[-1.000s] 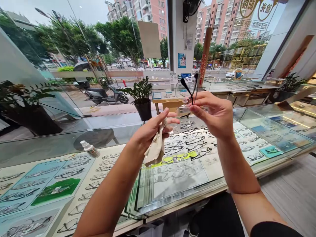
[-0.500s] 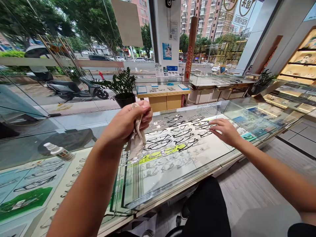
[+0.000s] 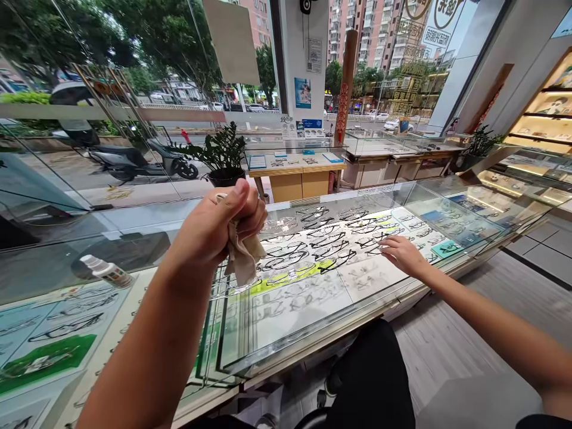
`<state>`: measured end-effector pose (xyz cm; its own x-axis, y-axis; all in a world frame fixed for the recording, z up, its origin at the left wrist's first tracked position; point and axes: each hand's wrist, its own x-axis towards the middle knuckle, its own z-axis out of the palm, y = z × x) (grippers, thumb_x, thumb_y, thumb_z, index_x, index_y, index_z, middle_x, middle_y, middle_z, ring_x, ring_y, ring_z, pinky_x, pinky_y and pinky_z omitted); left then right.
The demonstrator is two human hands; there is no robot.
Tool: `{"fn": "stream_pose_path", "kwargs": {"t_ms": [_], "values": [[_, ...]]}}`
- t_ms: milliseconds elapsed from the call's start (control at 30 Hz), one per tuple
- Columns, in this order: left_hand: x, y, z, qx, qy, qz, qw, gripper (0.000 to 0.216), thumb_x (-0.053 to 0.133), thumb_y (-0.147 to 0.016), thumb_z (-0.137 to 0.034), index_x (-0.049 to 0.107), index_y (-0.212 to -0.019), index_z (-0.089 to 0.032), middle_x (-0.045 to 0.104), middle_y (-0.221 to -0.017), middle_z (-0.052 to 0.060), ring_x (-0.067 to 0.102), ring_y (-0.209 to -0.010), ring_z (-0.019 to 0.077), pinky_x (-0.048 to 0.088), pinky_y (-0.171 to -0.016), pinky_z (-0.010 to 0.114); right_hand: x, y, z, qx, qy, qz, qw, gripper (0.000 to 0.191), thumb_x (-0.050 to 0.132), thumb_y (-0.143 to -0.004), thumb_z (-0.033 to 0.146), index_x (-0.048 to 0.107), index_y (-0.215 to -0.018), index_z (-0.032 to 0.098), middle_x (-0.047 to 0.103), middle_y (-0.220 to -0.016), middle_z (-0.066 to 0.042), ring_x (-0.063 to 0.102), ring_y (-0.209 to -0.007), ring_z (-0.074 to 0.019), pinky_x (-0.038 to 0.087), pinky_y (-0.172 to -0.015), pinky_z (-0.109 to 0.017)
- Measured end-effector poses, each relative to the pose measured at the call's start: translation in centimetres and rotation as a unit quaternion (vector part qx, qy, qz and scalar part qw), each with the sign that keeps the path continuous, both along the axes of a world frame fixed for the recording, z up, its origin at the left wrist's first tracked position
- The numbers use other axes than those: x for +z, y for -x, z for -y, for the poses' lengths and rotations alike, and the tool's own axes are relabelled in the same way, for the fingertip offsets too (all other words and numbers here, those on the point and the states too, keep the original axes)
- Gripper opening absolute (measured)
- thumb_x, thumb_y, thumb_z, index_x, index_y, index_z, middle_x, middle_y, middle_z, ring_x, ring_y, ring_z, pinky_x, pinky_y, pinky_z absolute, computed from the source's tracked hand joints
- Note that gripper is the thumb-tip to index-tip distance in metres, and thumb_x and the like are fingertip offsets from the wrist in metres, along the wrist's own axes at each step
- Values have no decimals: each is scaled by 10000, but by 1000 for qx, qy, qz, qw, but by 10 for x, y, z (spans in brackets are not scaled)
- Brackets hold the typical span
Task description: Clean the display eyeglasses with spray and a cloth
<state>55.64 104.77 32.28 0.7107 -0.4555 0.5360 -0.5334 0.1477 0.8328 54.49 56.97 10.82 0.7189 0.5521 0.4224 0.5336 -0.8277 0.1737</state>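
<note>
My left hand is raised over the display counter, closed in a fist around a crumpled beige cloth that hangs below the fingers. Further right, my right hand is low over the counter's glass top, palm down, its fingers reaching left and slightly apart. I see nothing held in it. Whether its fingertips touch the glass, I cannot tell. Just left of those fingertips, dark-framed eyeglasses show through the glass. Rows of other eyeglasses lie in the showcase between my hands.
A white spray bottle stands on the glass at the left. Beneath it are more frames and a green tray. A potted plant is behind the counter by the window. My knee, in black, is below the front edge.
My left hand has shifted slightly left and down and turned, with the cloth still in its fist. My right hand has moved down a little towards the front of the counter.
</note>
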Motion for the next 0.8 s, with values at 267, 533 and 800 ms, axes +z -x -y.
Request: {"fn": "stream_pose_path", "kwargs": {"t_ms": [267, 533, 800], "values": [[4, 5, -1, -16, -12, -19, 1000, 791, 708, -875, -845, 332, -534, -238, 251, -433, -30, 262, -399, 81, 194, -369, 287, -1, -20, -6, -8, 6, -1, 1000, 273, 598, -1047, 177, 865, -996, 201, 845, -1243, -132, 756, -1155, -357, 632, -947, -539], [3, 10, -5, -39, -6, -39, 998, 704, 704, -976, -698, 365, -585, -221, 311, -485, -43, 278, -431, 77, 183, -424, 300, 8, -13, -12, -29, -13, -6, 999, 252, 573, -1014, 172, 825, -1018, 191, 833, -1241, -153, 725, -1163, -355, 560, -971, -515], [0, 8, -4, 32, -69, -12, 997, 633, 664, -1015, -633, 407, -617, -214, 322, -569, -44, 277, -535, 97, 226, -523, 297, 49, 15, -79, -66, -96, -99, 988, 274, 430, -1080, 202, 703, -1060, 197, 795, -887, -80, 676, -764, -227, 427, -706, -333]]}}
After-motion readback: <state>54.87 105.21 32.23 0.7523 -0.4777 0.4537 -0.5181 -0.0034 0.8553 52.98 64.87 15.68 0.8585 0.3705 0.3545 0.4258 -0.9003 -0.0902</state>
